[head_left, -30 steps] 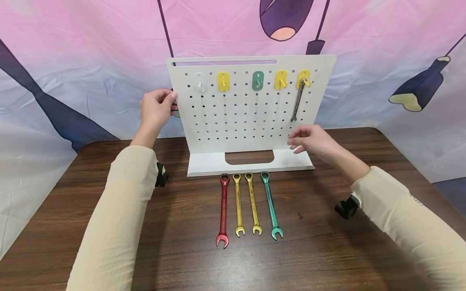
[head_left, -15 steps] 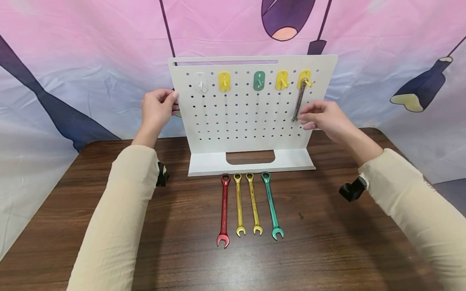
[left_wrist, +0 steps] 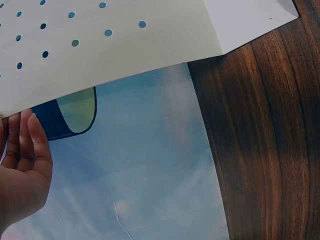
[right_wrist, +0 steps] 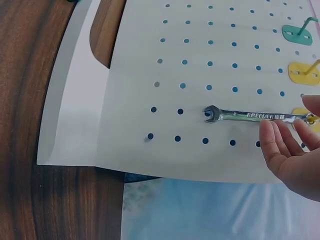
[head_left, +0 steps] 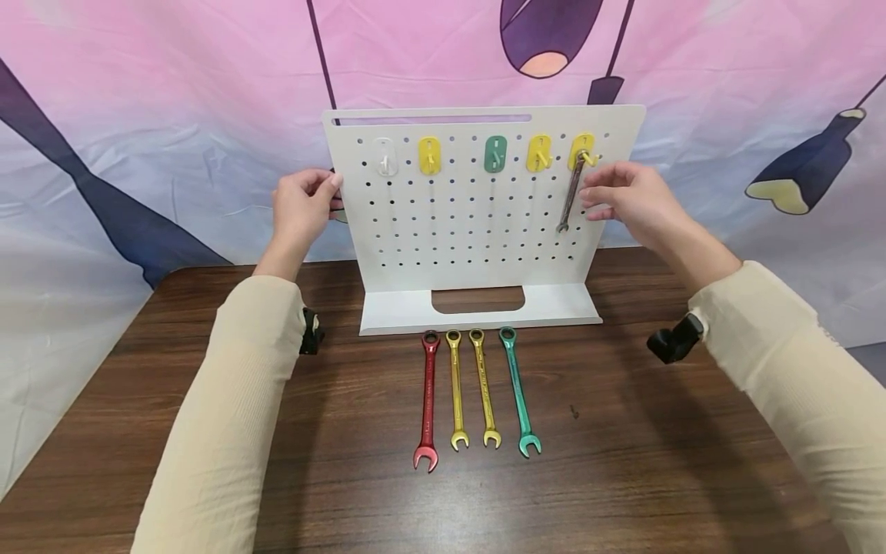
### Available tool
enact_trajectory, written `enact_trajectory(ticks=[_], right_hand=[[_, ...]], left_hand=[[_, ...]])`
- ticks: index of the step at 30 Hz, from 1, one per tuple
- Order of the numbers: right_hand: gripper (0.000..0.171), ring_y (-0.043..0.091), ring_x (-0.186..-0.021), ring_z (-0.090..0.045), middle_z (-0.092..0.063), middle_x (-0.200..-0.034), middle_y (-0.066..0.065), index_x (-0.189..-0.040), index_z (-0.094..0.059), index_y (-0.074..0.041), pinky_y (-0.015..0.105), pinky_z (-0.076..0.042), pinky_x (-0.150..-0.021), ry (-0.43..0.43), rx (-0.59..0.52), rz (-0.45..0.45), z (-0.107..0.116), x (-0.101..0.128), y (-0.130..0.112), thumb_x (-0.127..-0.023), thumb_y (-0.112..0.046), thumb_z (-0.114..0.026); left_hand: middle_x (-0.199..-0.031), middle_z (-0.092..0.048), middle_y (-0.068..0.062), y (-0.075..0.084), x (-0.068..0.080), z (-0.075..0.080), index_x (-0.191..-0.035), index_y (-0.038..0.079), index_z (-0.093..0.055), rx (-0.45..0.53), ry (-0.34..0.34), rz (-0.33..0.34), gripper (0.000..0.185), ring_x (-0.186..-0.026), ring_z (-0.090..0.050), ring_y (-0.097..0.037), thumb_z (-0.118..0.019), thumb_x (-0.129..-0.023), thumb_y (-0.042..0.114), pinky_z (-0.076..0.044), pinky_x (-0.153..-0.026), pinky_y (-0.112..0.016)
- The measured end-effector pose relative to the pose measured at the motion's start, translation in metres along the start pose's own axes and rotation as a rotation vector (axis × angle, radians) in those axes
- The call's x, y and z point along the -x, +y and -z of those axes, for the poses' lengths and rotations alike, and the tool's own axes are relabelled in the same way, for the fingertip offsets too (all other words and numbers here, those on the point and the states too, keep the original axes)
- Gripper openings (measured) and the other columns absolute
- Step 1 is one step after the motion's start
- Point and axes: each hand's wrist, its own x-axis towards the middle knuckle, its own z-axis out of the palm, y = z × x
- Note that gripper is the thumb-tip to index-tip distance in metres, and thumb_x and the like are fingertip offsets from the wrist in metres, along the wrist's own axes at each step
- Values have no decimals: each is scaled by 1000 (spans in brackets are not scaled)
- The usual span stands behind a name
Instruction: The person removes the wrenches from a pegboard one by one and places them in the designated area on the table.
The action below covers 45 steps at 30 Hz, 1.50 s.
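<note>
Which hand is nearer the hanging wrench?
Right. The right hand is at the wrench by its upper end; the left hand holds the pegboard's far left edge.

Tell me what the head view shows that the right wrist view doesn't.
Only the head view shows the left hand gripping the pegboard's left edge and four coloured wrenches on the table. Only the right wrist view shows lettering along the silver wrench. Both show the right hand at that wrench, which hangs from the rightmost yellow hook.

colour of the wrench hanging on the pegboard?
Silver: the hanging wrench is plain steel, clearest in the right wrist view.
</note>
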Motion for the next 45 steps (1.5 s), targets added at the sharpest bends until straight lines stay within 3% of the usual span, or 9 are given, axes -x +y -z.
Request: enact_trajectory(ticks=[9, 26, 31, 32, 35, 38, 39, 45], right_hand=[[19, 17, -86, -56, -48, -105, 10, -105, -46, 2, 27, -54, -74, 3, -148, -38, 0, -5, -5, -88, 6, -54], [20, 17, -84, -56, -48, -101, 11, -104, -43, 0, 27, -54, -70, -27, -220, -30, -4, -7, -4, -88, 12, -48], [17, 15, -83, -56, -50, -96, 9, -102, -46, 6, 26, -54, -69, -31, -220, -20, -4, -7, -4, -87, 10, -52], [17, 15, -83, -56, -50, -96, 9, -102, -47, 6, 26, -54, -69, -31, -219, -18, -4, -6, -4, -86, 10, -53], [15, 15, -81, -56, -50, -96, 9, -100, -49, 7, 26, -54, -70, -30, -202, -16, -3, -6, -4, -86, 9, -53], [12, 14, -80, -56, -49, -96, 9, -97, -50, 5, 26, -54, -72, -27, -167, -18, -3, -5, -3, -86, 9, -54], [11, 14, -80, -57, -49, -96, 9, -96, -50, 4, 27, -54, -73, -26, -159, -22, -3, -5, -3, -86, 9, -54], [6, 13, -76, -57, -48, -97, 8, -95, -48, 3, 27, -54, -73, -37, -40, -32, -1, -1, -1, -90, 4, -51]], left_hand=[[-88, -60, -3, -1, 0, -1, -108, 3, -64, 9, -3, -3, 35, -76, -58, -9, -50, -93, 31, -53, -75, -29], [-87, -60, -2, 1, 1, -1, -108, 3, -64, 9, -6, 7, 35, -76, -58, -10, -51, -93, 32, -53, -75, -31], [-91, -62, -7, -6, -5, -2, -105, 5, -65, 9, 0, -11, 37, -79, -60, -13, -52, -91, 37, -53, -73, -28], [-88, -63, -5, -18, -15, -4, -102, 7, -67, 64, -10, -22, 34, -75, -60, -11, -55, -90, 37, -53, -69, -25], [-88, -63, -5, -23, -18, -4, -100, 9, -68, 66, -9, -37, 35, -75, -60, -12, -56, -89, 40, -53, -67, -25], [-89, -63, -5, -18, -15, -4, -102, 8, -67, 58, -8, -28, 34, -76, -60, -12, -54, -90, 37, -53, -69, -25], [-92, -62, -7, -7, -5, -2, -105, 6, -65, 3, 4, -18, 36, -79, -60, -13, -52, -92, 37, -53, -73, -28], [-89, -60, -3, 2, 2, 1, -110, 3, -63, 10, -7, 9, 35, -78, -59, -11, -50, -93, 32, -53, -76, -32]])
